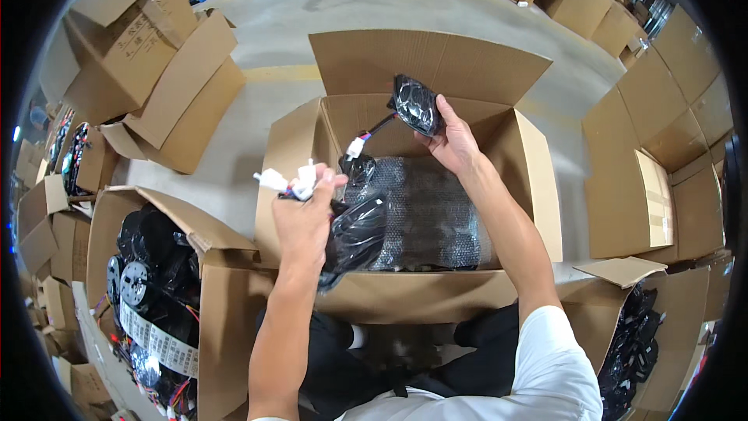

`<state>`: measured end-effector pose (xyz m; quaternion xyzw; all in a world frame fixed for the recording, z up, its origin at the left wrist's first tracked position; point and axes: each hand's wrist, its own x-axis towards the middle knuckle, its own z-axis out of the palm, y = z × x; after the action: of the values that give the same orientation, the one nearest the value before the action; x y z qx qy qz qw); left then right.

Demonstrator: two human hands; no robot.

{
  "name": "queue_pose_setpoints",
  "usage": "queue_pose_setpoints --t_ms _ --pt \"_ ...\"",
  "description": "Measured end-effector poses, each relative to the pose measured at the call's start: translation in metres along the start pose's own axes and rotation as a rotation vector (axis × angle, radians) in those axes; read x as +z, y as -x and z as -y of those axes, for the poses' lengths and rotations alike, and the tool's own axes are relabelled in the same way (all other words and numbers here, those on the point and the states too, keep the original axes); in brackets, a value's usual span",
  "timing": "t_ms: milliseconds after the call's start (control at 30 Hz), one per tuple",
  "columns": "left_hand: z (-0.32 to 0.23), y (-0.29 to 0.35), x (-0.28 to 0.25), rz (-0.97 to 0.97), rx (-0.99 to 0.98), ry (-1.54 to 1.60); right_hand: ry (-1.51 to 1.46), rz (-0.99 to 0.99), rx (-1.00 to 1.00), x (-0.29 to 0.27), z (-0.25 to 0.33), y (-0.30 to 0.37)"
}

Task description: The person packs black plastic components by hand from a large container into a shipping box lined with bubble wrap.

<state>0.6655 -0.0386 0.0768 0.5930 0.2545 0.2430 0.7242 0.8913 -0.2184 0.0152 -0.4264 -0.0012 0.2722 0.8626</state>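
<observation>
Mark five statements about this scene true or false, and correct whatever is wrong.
1. The right grip holds a black part wrapped in clear plastic. True.
2. The left grip is empty. False: it holds a cluster of small white plastic connectors.
3. Translucent bubble wrap lies inside the open brown cardboard box in the middle. True.
4. The open brown cardboard box at lower left holds only white parts. False: it holds many black parts, some with coloured wires among them.
5. The sleeve on the person's right arm is red. False: it is white fabric.
</observation>
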Motion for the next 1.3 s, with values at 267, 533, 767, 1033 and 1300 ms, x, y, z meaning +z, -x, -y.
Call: queue_pose_setpoints --t_ms 267,533,767,1033,1300 --pt "-0.014 -0.009 -0.002 -0.058 -0.131 -0.296 0.321 -0.212 0.432 -0.158 -0.159 -0.095" --pt "-0.008 -0.022 0.008 -0.09 -0.202 -0.248 0.805 -0.163 0.199 -0.209 -0.223 -0.14" --pt "0.007 -0.046 0.011 -0.229 -0.197 0.074 1.685 -0.492 -0.091 -0.153 -0.209 -0.12" --pt "0.01 -0.028 0.02 -0.234 -0.087 0.25 0.355 0.397 0.547 -0.044 -0.107 -0.006" --pt "-0.003 0.013 0.039 -0.089 0.04 0.059 0.02 0.409 0.246 0.029 -0.048 0.077"
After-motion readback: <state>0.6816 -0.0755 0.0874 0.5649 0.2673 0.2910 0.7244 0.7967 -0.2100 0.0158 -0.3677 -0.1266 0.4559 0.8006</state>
